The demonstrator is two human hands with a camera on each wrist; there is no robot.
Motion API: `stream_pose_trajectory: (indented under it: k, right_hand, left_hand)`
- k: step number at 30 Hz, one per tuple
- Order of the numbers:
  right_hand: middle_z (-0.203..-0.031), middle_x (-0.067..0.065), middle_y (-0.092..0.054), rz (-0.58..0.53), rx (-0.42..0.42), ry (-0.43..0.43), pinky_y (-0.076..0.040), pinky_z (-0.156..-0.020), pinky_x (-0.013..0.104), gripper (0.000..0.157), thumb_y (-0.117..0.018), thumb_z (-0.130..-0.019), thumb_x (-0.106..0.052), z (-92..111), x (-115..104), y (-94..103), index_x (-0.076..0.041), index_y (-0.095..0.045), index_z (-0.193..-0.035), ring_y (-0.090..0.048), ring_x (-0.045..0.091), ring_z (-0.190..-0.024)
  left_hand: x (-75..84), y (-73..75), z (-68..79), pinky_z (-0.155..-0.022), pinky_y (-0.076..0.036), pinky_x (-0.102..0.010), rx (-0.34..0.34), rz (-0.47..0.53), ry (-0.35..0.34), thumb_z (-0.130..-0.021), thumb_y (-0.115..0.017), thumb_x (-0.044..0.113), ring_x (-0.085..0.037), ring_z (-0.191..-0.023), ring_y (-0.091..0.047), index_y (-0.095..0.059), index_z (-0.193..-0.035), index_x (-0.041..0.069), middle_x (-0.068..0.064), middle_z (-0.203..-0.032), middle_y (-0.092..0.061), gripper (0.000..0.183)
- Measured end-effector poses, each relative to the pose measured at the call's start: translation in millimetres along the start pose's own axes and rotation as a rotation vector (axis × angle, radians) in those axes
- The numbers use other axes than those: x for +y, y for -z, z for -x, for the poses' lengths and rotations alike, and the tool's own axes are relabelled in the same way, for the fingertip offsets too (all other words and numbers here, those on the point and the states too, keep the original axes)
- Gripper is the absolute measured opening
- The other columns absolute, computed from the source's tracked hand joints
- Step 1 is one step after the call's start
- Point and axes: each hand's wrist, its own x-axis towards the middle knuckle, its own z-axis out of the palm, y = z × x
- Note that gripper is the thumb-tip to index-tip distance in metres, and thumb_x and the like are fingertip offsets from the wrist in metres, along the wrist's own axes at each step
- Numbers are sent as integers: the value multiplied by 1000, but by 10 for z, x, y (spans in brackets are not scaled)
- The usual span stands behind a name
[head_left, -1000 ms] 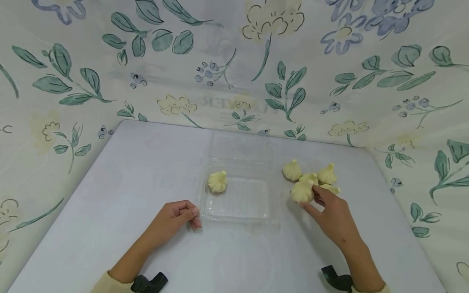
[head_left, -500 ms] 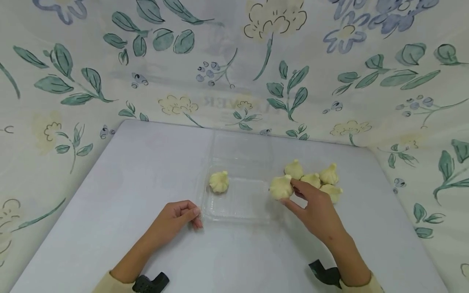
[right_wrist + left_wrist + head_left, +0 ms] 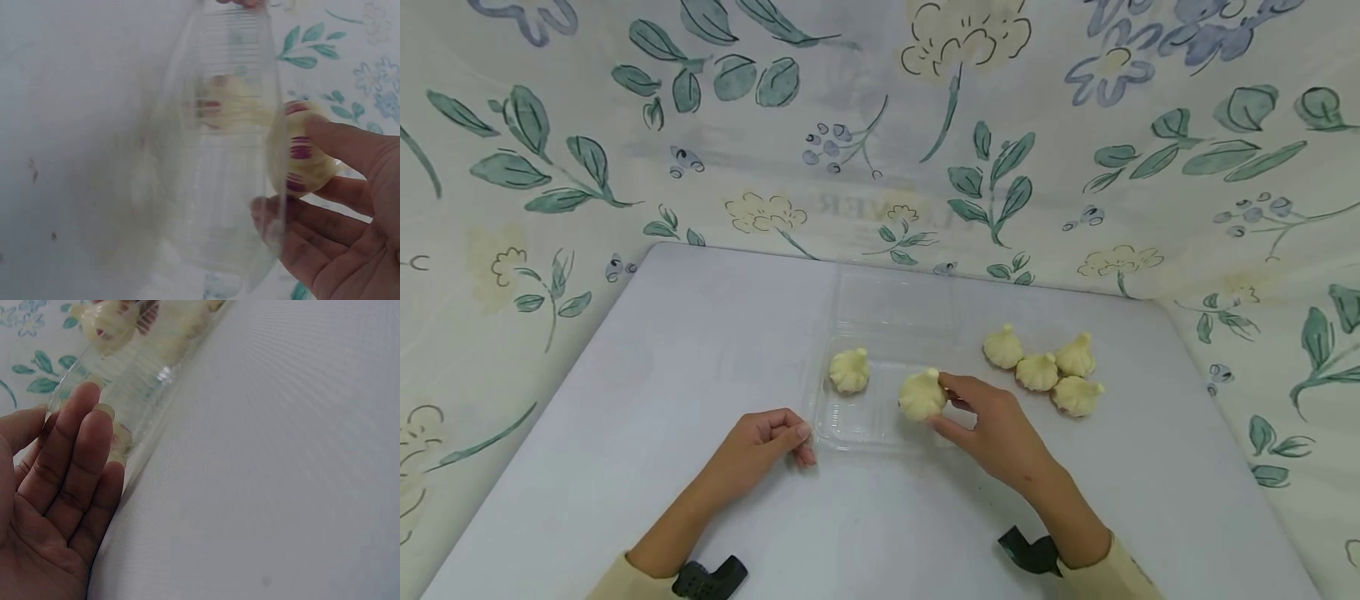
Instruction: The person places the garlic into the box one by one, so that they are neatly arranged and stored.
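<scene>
My right hand (image 3: 1000,429) pinches a pale yellow, pleated piece shaped like a garlic bulb (image 3: 922,395) between thumb and fingers. It is over the right part of a clear plastic clamshell box (image 3: 880,433), whose lid lies folded back. In the right wrist view, purple streaks mark the held piece (image 3: 303,153). A like piece (image 3: 849,371) sits in the box's left part. My left hand (image 3: 767,443) rests by the box's near left corner, fingers loosely bent and holding nothing; whether it touches the box, I cannot tell.
Several more garlic-shaped pieces (image 3: 1037,372) are grouped on the white table (image 3: 700,333) to the right of the box. A floral cloth (image 3: 880,167) hangs behind and beside the table. Each wrist wears a black camera mount (image 3: 1030,552).
My right hand has carried the garlic-shaped piece leftward from the group to above the box. The left hand has stayed in place.
</scene>
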Motion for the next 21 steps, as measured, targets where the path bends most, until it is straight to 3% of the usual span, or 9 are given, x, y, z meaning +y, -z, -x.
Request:
stream_pose_trajectory:
  k: [6,21]
  right_hand:
    - [-128,9,-71,-7,-79,-33,-57,-93,39,58,-84,-92,-18,-65,-29,-135,-1,-61,-142,-73,27,-109]
    - [-133,8,-69,-71,-278,-12,-56,-97,37,53,-80,-96,-23,-323,-120,-400,-3,-60,-141,-70,22,-114]
  left_hand:
    - [7,4,7,-76,-58,-31,-5,8,-1,-109,-60,22,-25,-79,-74,-69,-96,1,-7,-83,-76,26]
    - [13,-2,12,-77,-58,-31,0,1,6,-109,-60,23,-25,-79,-74,-69,-96,1,-6,-82,-76,27]
